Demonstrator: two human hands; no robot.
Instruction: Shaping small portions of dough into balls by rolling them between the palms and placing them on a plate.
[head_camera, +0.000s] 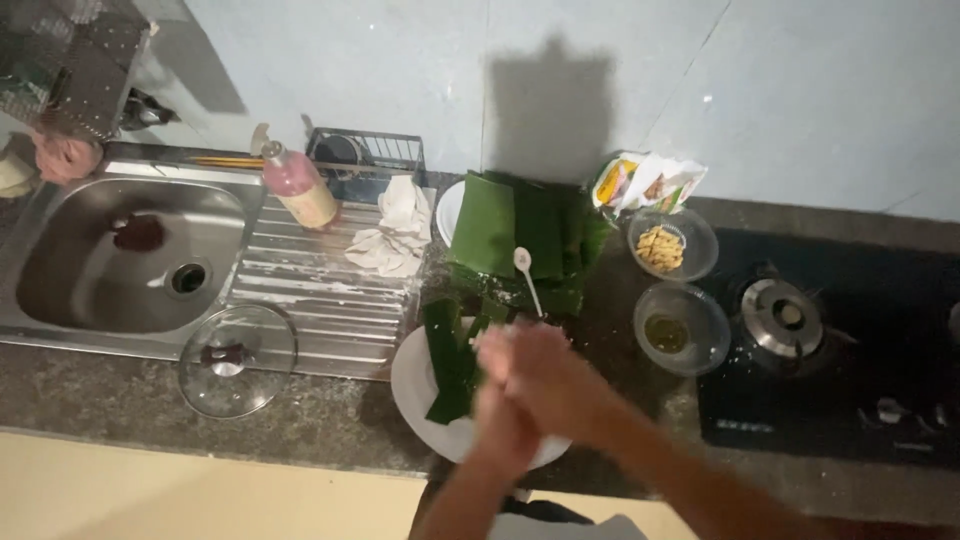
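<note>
My left hand and my right hand are pressed together over a white plate at the counter's front edge. What lies between the palms is hidden and blurred. A strip of green banana leaf lies across the plate just left of my hands. Behind them sits a pile of folded banana leaves with a white spoon on top.
Two glass bowls stand to the right, one with yellowish pieces, one with a dark liquid. A gas stove fills the far right. At left are a steel sink, a glass lid, a pink bottle and a white cloth.
</note>
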